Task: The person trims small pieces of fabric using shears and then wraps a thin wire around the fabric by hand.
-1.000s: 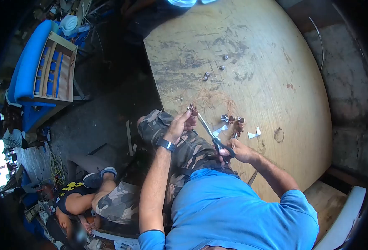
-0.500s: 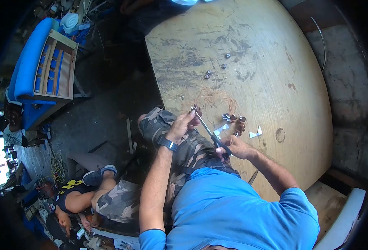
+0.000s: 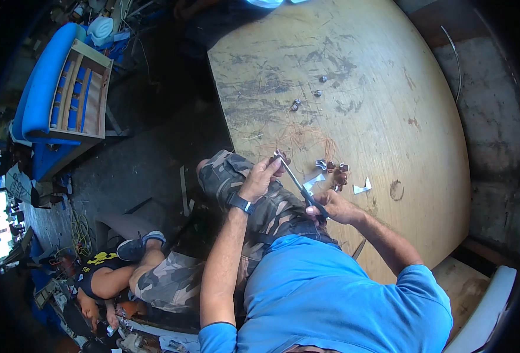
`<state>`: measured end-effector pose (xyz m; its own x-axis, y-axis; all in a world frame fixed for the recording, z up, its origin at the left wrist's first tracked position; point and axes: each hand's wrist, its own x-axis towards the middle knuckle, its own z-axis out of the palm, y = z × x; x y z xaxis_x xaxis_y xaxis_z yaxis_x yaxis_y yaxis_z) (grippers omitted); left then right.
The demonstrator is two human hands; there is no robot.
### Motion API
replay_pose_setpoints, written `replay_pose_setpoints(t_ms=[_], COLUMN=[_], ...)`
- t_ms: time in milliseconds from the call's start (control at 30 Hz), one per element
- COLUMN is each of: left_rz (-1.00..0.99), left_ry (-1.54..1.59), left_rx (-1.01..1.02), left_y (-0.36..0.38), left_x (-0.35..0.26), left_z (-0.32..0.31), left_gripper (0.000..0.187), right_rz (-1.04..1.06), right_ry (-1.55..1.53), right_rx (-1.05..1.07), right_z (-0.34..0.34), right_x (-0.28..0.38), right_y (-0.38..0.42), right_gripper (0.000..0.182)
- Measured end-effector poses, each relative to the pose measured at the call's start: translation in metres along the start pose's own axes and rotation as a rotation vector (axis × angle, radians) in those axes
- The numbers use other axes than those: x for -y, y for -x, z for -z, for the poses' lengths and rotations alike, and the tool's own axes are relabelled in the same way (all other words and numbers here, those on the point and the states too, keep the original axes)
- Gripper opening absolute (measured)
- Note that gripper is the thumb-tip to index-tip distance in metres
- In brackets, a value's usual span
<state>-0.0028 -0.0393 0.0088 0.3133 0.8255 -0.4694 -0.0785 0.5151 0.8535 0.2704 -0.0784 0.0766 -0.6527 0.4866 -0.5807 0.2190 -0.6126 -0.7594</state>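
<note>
My right hand (image 3: 337, 208) is closed round the dark handles of a pair of scissors (image 3: 294, 179), whose long metal blades point up and left. The blade tips reach the fingertips of my left hand (image 3: 261, 178), which pinches a small brown and shiny piece (image 3: 284, 156). Its exact kind is too small to make out. Just right of the scissors, similar small brown, shiny pieces (image 3: 340, 176) lie bunched on the table. A white scrap (image 3: 314, 180) is beside the blades, and another white scrap (image 3: 361, 187) lies farther right. Thin tan threads (image 3: 307, 138) are tangled beyond my left hand.
The wooden table (image 3: 416, 123) carries scuffs and a ring stain. Small dark, shiny pieces (image 3: 296, 105) lie farther back on it. A blue upholstered furniture frame (image 3: 77, 88) stands at the left. Another person (image 3: 110, 279) is low at the lower left, near yellow cords (image 3: 81, 234).
My left hand and the small piece have shifted slightly right, with the scissor tips still at the fingers. The person at the lower left has moved a hand a little.
</note>
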Motion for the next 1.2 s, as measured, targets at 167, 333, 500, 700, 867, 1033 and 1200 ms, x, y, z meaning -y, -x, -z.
replay_pose_setpoints(t_ms=[167,333,500,700,867,1033,1200], left_rz=[0.000,-0.051,-0.311,-0.425,-0.279,-0.322,-0.528], left_ry=[0.041,-0.147,-0.678,-0.950,-0.772,-0.364,0.413], left_rx=[-0.043,-0.331,-0.477,-0.674,-0.731,-0.708,-0.489], left_y=[-0.001,0.026,0.078,0.157,0.203,0.230,0.220], left_x=[0.002,-0.029,-0.069,-0.126,-0.133,-0.106,-0.091], left_z=[0.002,0.001,0.029,0.039,0.054,0.078,0.074], left_gripper=[0.040,0.026,0.025,0.026,0.024,0.025,0.044], right_rz=[-0.009,0.079,0.484,1.049,0.806,0.510,0.648], right_ry=[0.023,0.073,0.617,0.808,0.966,0.469,0.402], right_rx=[0.010,-0.158,-0.361,-0.389,-0.148,0.118,0.012], right_z=[-0.001,-0.006,-0.024,-0.093,-0.149,-0.171,-0.197], right_x=[0.002,0.010,0.074,0.162,0.187,0.164,0.156], right_y=[0.006,0.014,-0.003,-0.067,-0.103,-0.137,-0.156], right_gripper=[0.041,0.044,0.034,0.034,0.034,0.036,0.025])
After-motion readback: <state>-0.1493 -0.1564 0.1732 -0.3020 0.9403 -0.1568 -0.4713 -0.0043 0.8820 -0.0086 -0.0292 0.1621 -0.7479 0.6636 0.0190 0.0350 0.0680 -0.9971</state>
